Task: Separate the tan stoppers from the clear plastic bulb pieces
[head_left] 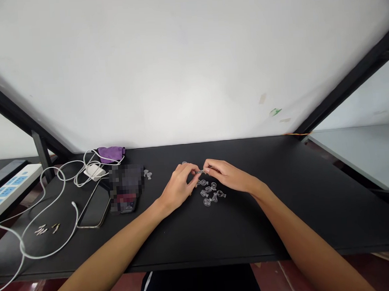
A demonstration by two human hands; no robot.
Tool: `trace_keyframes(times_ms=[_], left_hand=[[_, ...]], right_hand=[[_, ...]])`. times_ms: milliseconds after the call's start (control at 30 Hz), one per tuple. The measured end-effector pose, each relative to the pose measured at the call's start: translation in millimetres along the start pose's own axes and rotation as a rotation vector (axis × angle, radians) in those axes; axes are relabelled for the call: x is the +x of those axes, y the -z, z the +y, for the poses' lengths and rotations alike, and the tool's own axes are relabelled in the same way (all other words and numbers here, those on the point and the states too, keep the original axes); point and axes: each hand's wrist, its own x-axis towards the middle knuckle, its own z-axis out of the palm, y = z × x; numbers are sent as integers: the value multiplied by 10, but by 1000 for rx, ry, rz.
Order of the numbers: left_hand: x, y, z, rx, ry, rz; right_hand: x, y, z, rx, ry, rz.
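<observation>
At a black desk [252, 229], a person's left hand [179, 188] and right hand [227, 175] meet, fingertips closed together on a small clear plastic piece [200, 172]; more clear pieces [207, 202] lie scattered just beside, at 5 o'clock.

White wall [183, 62] behind a black worktop [285, 227]
Black metal frame bars [351, 76] slant across upper left and right; reddish floor tiles [288, 280] along the bottom edge
</observation>
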Motion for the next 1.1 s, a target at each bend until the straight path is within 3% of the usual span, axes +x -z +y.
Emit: trace_keyframes(times_ms=[333, 600, 900, 1100], left_hand=[[58, 49, -162, 12, 68, 30], [67, -16, -154, 114, 49, -146], [115, 122, -80, 103, -14, -193], [94, 230, -60, 187, -78, -301]], right_hand=[[-88, 304, 257, 13, -112, 133], [-117, 372, 389, 95, -183, -186], [-144, 433, 429, 88, -217, -305], [-169, 472, 450, 64, -198, -345]])
